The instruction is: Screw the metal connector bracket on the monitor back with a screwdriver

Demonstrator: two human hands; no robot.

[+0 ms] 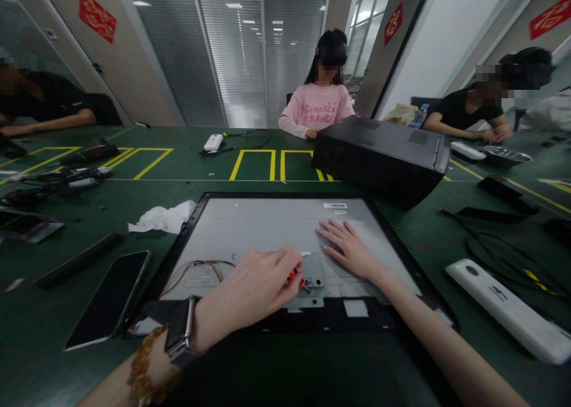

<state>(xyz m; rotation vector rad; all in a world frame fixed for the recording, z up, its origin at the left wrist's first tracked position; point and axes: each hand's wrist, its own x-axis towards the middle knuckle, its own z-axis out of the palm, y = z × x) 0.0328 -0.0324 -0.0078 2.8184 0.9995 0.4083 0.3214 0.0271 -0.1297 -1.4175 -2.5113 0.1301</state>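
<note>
A monitor panel (250,228) lies face down on the green table, its grey metal back up inside a black frame. My left hand (254,285), with a watch and a bead bracelet on the wrist, is closed around a small orange-handled screwdriver (295,274). The tip sits at a small metal bracket (312,276) near the panel's near edge. My right hand (350,246) lies flat on the grey back, fingers spread, just right of the bracket. Coloured wires (196,267) run over the panel left of my left hand.
A black computer case (379,154) stands behind the panel. A phone (111,297) and a black bar (78,267) lie at left, a crumpled white cloth (163,216) beyond them. A white device (508,309) and black cables (504,249) lie at right. Other people sit around the table.
</note>
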